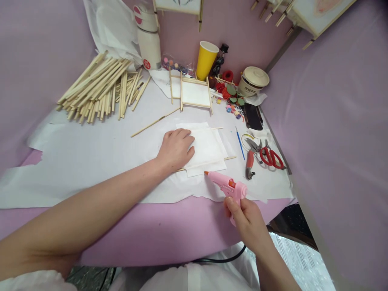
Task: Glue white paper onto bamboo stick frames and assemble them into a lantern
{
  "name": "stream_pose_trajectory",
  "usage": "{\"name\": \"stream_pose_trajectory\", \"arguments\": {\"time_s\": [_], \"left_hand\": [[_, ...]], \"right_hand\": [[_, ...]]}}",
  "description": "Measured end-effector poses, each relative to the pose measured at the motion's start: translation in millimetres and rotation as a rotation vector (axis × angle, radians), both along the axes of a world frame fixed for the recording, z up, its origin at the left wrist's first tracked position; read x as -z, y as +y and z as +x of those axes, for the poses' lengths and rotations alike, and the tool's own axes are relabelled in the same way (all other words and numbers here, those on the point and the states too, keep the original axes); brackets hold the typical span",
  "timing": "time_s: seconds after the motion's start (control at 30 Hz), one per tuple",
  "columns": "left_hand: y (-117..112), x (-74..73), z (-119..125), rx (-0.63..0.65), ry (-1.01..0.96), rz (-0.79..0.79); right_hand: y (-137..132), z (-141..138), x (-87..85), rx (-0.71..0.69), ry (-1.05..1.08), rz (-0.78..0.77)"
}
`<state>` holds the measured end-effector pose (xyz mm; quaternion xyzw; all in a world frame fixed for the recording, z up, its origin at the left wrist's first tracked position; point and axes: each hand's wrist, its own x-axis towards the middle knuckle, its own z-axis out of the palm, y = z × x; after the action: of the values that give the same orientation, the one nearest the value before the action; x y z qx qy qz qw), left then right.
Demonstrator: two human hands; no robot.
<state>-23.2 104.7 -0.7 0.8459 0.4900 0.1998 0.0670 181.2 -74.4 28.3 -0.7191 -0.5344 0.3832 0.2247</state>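
In the head view my right hand (242, 216) grips a pink hot glue gun (222, 180) by its handle. The gun's orange nozzle tip points left, close to the front edge of a white paper sheet (207, 147). Resting on the left side of that sheet is my left hand (176, 148), palm down with its fingers laid out. Thin wooden sticks (230, 158) poke out from the sheet's sides; their middle parts are hidden by paper. I cannot tell whether the nozzle touches the paper.
A pile of wooden sticks (97, 87) lies at the back left, and one loose stick (154, 122) nearer. Behind stand a small framed panel (196, 93) and a yellow cup (206, 60). Pruning shears (250, 159), red-handled scissors (272, 157) and a phone (253, 116) lie right.
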Motion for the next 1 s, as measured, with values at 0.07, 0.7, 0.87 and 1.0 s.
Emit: {"name": "stream_pose_trajectory", "arguments": {"time_s": [0.07,0.7,0.87,1.0], "left_hand": [[0,-0.3,0,-0.001,-0.004,-0.005],[0,-1.7,0,-0.006,0.014,-0.016],[0,-0.8,1,-0.003,0.017,-0.007],[1,0.1,1,-0.003,0.019,0.007]], "right_hand": [[0,2,-0.5,0.003,-0.01,0.002],[3,16,-5.9,0.135,-0.036,0.016],[4,18,-7.3,0.146,-0.053,0.034],[4,17,-9.6,0.16,-0.065,0.039]]}}
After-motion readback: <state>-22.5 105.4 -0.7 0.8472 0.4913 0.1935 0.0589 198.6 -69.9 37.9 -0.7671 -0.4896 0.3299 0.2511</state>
